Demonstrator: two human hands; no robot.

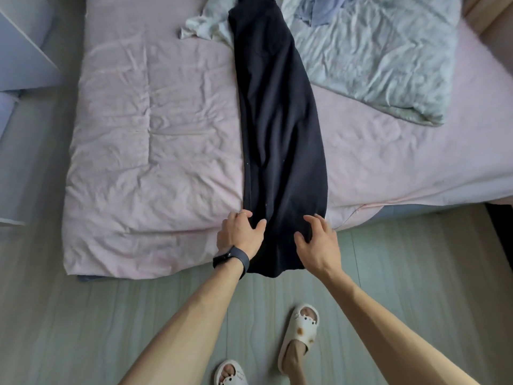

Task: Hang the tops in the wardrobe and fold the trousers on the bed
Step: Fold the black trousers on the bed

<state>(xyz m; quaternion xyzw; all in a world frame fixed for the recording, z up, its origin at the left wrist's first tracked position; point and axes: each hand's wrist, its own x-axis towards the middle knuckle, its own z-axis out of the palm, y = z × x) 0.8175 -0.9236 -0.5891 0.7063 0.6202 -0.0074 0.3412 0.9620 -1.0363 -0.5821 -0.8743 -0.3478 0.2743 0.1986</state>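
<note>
On the pink bed (pixel 155 134), dark trousers (pixel 280 120) lie folded lengthwise, left fingers (pixel 247 214) gripping them, right fingers (pixel 310 218) spread.

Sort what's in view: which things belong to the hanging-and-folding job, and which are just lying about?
Job: dark trousers laid along the bed, left hand and right hand on their near end; crumpled white garment and blue garment, perhaps tops.
Lying about: pink duvet, pale green quilt, white slippers on the person's feet.
</note>
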